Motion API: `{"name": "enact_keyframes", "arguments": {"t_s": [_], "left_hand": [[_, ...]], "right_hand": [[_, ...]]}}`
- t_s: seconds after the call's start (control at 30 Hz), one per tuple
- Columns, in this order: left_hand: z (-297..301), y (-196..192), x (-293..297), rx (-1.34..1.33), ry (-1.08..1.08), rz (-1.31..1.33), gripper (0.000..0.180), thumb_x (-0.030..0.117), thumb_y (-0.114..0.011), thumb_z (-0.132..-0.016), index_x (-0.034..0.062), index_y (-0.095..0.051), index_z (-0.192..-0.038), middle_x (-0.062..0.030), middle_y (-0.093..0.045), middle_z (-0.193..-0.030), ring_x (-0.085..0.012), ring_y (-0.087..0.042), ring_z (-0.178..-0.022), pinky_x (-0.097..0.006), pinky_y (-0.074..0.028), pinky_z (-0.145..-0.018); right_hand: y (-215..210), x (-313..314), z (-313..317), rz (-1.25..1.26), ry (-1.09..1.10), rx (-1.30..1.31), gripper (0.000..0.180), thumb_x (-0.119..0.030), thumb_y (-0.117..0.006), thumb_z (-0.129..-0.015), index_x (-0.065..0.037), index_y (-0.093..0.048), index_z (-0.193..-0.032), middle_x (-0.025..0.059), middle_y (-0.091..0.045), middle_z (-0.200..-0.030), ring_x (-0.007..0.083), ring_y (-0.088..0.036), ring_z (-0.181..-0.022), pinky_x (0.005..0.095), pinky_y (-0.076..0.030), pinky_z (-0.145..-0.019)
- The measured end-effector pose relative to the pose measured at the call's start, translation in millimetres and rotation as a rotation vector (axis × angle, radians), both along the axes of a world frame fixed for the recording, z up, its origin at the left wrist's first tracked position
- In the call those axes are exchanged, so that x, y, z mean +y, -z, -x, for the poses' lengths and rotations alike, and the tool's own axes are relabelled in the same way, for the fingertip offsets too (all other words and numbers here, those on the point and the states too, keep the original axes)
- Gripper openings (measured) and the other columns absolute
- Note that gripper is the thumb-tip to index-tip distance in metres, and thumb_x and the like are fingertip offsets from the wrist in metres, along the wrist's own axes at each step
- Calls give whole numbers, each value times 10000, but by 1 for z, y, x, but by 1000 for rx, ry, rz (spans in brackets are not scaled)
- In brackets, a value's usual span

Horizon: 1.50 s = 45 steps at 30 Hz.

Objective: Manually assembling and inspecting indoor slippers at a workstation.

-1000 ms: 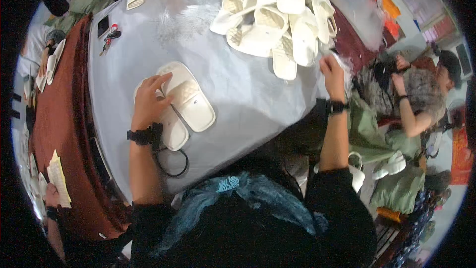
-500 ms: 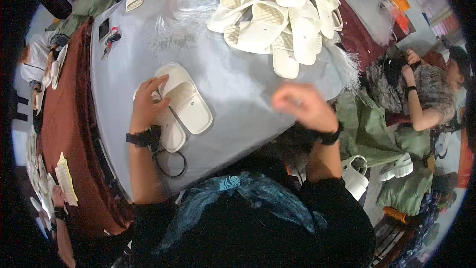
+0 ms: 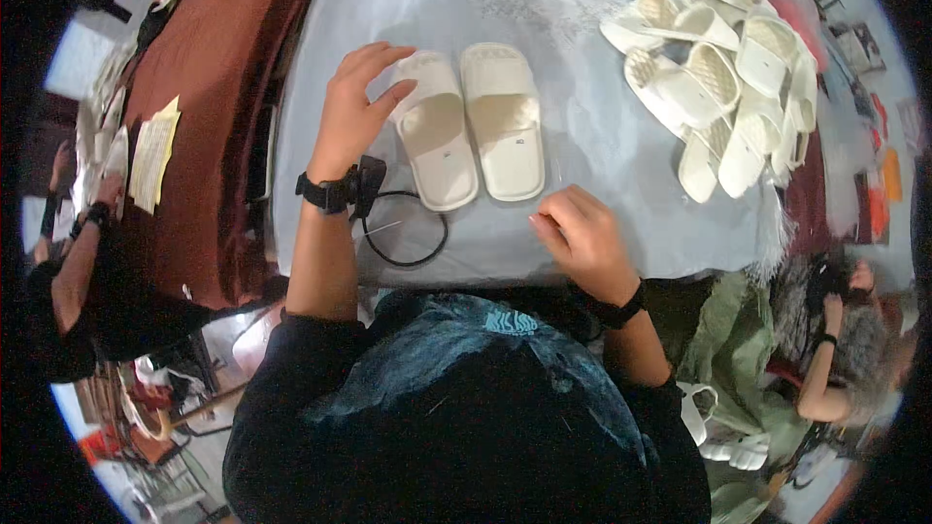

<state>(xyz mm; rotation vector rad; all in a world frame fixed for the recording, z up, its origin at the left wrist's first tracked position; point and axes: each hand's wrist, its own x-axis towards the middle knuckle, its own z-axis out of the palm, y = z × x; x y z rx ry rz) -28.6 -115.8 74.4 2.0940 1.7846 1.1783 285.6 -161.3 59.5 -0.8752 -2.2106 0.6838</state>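
Here, two cream slippers point(image 3: 509, 150) lie side by side on the grey surface point(image 3: 582, 126), soles down, with the footbed ends toward the person. The left hand point(image 3: 367, 102), fingers spread and thumb apart, is at the left slipper's strap; whether it touches cannot be told. The right hand point(image 3: 585, 238), loosely curled, is near the right slipper's lower end; its grip is unclear. A black cord loop point(image 3: 446, 233) lies below, and more slippers point(image 3: 749, 147) are heaped to the right.

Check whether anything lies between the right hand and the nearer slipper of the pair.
Nothing visible does: only grey tabletop shows between the right hand and the right slipper. The black cord loop lies off to the left.
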Motion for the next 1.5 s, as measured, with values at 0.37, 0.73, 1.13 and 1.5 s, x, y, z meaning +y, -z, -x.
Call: {"name": "enact_keyframes", "arguments": {"t_s": [0.37,0.73,1.13,1.5], "left_hand": [[39,16,-70,-103,-126,125,294,83,-713,-834,26,-689,-1121,-132,-682,-1156,-263,-619,-1106,-353,-460,-968],[28,-2,-83,-170,-56,113,275,50,-706,-828,21,-696,-1101,-129,-698,-1085,-252,-645,-1040,-337,-488,-910],[26,11,-83,-160,-6,134,290,54,-717,-816,39,-702,-1105,-137,-701,-1035,-261,-666,-977,-352,-516,-867],[28,12,-84,-150,-13,139,278,66,-719,-820,27,-699,-1095,-136,-702,-1033,-265,-664,-987,-354,-514,-872]], "right_hand": [[2,0,8,281,21,32,85,-37,-621,-878,5,-550,-860,131,-545,-724,255,-548,-637,337,-450,-596],[9,1,6,629,-35,165,143,-67,-543,-938,11,-530,-818,25,-537,-683,87,-504,-652,257,-424,-598],[6,-4,-5,814,-137,87,169,-98,-543,-942,1,-538,-804,19,-546,-684,86,-501,-651,236,-413,-609],[10,12,-4,801,13,125,140,-70,-515,-945,-18,-530,-816,11,-548,-693,76,-508,-664,240,-431,-613]]}}
